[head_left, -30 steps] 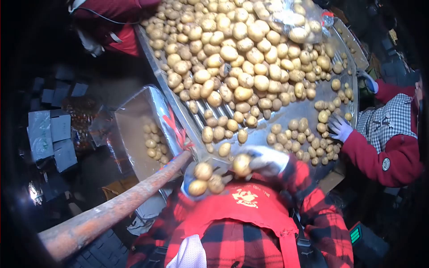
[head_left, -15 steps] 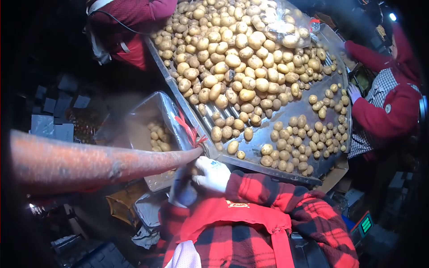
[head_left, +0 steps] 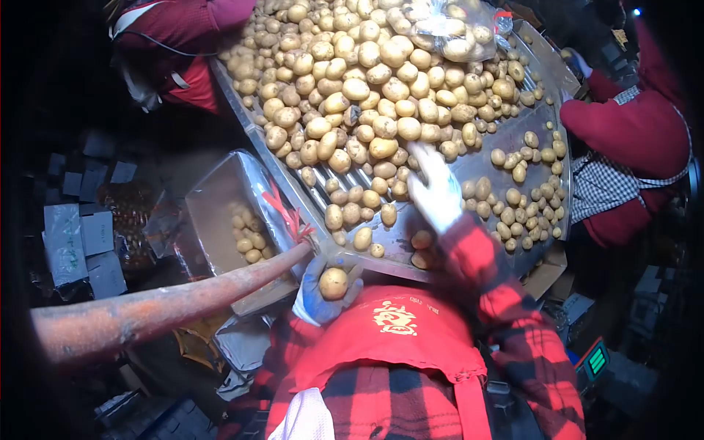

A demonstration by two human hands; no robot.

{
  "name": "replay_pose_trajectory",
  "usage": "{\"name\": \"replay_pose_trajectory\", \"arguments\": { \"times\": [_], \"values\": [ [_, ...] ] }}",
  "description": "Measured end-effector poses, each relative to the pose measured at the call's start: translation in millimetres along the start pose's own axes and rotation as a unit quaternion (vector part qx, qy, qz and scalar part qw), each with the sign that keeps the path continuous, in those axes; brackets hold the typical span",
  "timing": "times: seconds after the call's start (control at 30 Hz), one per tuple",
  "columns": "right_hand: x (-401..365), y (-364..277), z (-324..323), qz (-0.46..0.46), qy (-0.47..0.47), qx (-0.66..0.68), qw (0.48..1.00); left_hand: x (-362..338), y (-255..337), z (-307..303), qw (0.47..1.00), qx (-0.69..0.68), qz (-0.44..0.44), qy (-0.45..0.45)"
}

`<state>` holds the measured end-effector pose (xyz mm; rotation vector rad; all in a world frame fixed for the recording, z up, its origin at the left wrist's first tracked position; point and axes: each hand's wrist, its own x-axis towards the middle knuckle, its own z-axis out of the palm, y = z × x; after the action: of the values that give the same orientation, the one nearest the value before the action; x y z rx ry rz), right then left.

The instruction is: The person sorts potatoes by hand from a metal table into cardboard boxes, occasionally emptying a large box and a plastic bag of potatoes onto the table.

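Observation:
My left hand (head_left: 314, 295), in a blue and white glove, is closed round a potato (head_left: 334, 284) near the front corner of the metal table (head_left: 407, 246). My right hand (head_left: 438, 189), in a white glove, stretches over the table at the lower edge of the large potato heap (head_left: 367, 81). Its fingers are extended and slightly blurred, and nothing shows in them. Smaller potatoes (head_left: 513, 216) lie to its right on the flat metal. Under the heap's lower left side, metal rollers (head_left: 345, 180) show.
A carton lined with clear plastic (head_left: 220, 194) holds several potatoes left of the table. An orange-brown pole (head_left: 169, 297) crosses in front of it, by a red tie (head_left: 290, 216). Co-workers stand at the right (head_left: 623, 147) and upper left (head_left: 172, 48). A clear bag of potatoes (head_left: 462, 33) rests on the heap.
My right hand has moved from the table's front corner, up and right to the heap's edge. My left hand, blurred and partly hidden before, now shows a potato. The co-worker at right has shifted posture.

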<state>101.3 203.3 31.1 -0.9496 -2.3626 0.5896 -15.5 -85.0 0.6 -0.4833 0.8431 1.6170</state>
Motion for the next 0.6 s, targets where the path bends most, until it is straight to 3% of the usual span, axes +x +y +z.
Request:
{"name": "replay_pose_trajectory", "arguments": {
  "times": [0.03, 0.07, 0.1, 0.13, 0.17, 0.23, 0.3, 0.33, 0.37, 0.43, 0.47, 0.53, 0.6],
  "values": [
    [27.1, -2.2, -1.5, -0.034, 0.024, -0.094, 0.995, 4.8, 0.0, 11.0, 1.0, 0.0, 0.001, 0.003],
    [50.4, 10.5, 6.4, -0.035, 0.022, -0.09, 0.995, 8.9, 0.8, 20.5, 0.999, 0.003, -0.026, -0.041],
    [71.0, 24.3, 22.1, -0.034, -0.055, -0.2, 0.978, 13.6, 1.2, 29.3, 0.995, 0.006, -0.05, -0.082],
    [86.8, 37.6, 40.8, -0.035, -0.131, -0.307, 0.942, 42.1, -10.4, 33.6, 0.96, 0.26, 0.058, -0.083],
    [94.6, 57.8, 60.3, -0.124, -0.018, -0.302, 0.945, 60.0, -11.7, 35.4, 0.982, 0.014, -0.082, -0.172],
    [99.9, 60.2, 50.0, -0.094, -0.099, -0.216, 0.967, 87.3, -5.7, 50.2, 0.959, -0.065, -0.194, -0.195],
    [74.9, 25.7, 7.9, -0.009, -0.126, -0.087, 0.988, 87.0, -5.5, 89.6, 0.968, 0.028, -0.066, -0.24],
    [54.0, 19.0, -1.9, 0.008, -0.195, -0.018, 0.981, 94.7, -0.3, 93.0, 0.964, -0.058, -0.127, -0.226],
    [29.8, 15.2, -9.1, 0.029, -0.264, 0.053, 0.963, 103.9, -0.3, 90.5, 0.955, -0.094, -0.135, -0.246],
    [-5.9, 17.8, -18.2, 0.001, -0.268, 0.169, 0.949, 110.0, -1.5, 92.0, 0.973, 0.115, -0.065, -0.189],
    [-3.9, 29.3, -15.1, 0.045, -0.202, 0.221, 0.953, 98.3, 5.4, 102.6, 0.96, -0.048, -0.169, -0.218],
    [21.3, 58.0, -21.7, 0.014, -0.136, -0.003, 0.991, 101.1, 0.7, 99.9, 0.954, -0.059, -0.188, -0.226],
    [53.1, 79.6, -2.8, -0.034, -0.088, -0.182, 0.979, 107.2, -5.6, 97.7, 0.952, -0.078, -0.201, -0.218]
  ]
}}
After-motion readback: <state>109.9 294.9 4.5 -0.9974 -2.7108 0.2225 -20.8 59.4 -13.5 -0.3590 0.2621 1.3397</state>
